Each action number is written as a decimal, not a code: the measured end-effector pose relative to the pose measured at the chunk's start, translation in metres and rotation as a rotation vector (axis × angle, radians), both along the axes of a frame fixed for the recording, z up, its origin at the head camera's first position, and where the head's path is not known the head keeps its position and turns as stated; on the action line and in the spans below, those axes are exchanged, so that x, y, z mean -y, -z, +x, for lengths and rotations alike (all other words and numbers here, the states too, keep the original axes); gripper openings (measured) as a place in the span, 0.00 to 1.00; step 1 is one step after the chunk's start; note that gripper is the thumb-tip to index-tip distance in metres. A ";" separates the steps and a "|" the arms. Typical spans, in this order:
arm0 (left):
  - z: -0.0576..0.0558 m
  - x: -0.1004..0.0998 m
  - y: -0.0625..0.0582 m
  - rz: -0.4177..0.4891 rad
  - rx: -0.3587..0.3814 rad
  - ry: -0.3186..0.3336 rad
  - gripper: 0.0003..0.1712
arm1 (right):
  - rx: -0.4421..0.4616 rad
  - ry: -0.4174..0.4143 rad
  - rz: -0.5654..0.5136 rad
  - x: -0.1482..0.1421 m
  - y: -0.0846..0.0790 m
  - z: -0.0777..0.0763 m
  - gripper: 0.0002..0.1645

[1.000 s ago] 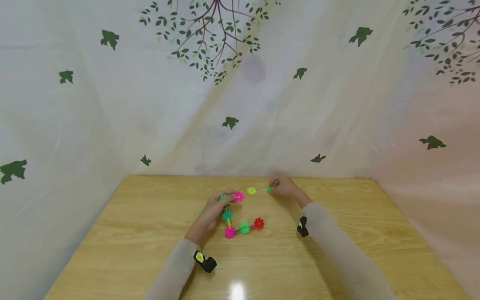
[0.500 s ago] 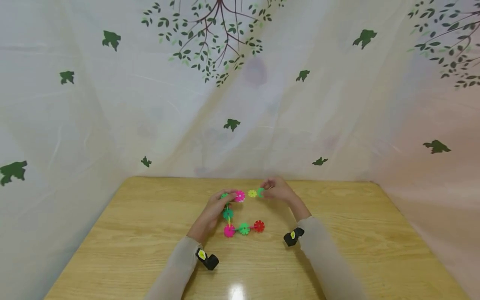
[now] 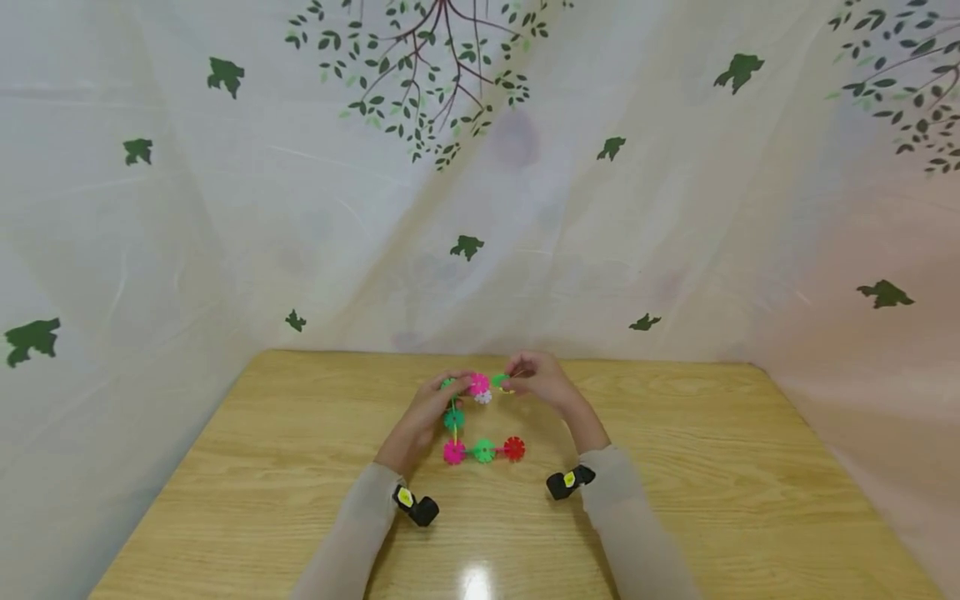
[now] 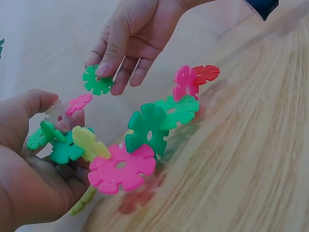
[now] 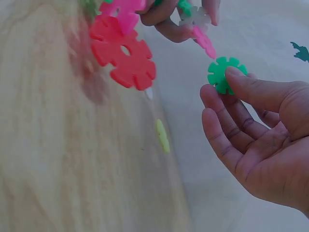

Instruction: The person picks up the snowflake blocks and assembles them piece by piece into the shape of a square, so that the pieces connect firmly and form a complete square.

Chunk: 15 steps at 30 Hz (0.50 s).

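Observation:
My left hand [image 3: 426, 417] holds a chain of interlocking snowflake discs in several colours, its fingers around the green discs [image 4: 66, 147]. A pink disc [image 3: 479, 383] stands at the chain's near-hand end, slotted by a white disc [image 4: 55, 111]. From the hand the chain bends at another pink disc [image 4: 122, 168] and runs out to a red disc [image 5: 123, 53]. My right hand [image 3: 547, 385] pinches a loose green disc [image 5: 225, 75] between thumb and fingers. In the right wrist view, this disc is just below the pink end disc [image 5: 204, 42], with a small gap between them.
A loose yellow disc [image 5: 162, 136] lies on the wooden table [image 3: 675, 483] near its far edge, partly behind the right hand in the head view. Close by, a white disc [image 3: 483, 397] shows below the pink one. A printed cloth backdrop [image 3: 337, 208] hangs behind the table.
My right hand has moved left with the green disc, passing over the yellow disc and coming close to the chain's pink end disc. The left hand keeps its hold, almost in place.

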State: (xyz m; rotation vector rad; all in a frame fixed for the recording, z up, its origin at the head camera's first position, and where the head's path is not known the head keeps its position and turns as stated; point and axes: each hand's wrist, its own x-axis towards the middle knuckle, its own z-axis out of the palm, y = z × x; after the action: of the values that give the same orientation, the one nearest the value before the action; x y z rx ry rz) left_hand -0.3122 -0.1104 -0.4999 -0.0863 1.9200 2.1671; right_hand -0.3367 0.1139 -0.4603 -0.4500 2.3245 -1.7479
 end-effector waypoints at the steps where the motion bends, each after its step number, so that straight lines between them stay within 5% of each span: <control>1: 0.000 0.000 0.000 -0.005 0.000 0.001 0.21 | 0.001 0.001 -0.003 0.001 0.001 0.000 0.11; 15: 0.005 0.004 -0.002 0.015 -0.014 0.010 0.20 | -0.022 0.006 -0.063 0.009 0.008 0.003 0.08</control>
State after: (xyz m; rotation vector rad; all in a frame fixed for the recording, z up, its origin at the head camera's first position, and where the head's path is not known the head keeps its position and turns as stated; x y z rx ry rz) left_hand -0.3070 -0.1144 -0.4981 -0.0593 1.9074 2.1813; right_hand -0.3336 0.1051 -0.4684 -0.4757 2.2930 -1.8318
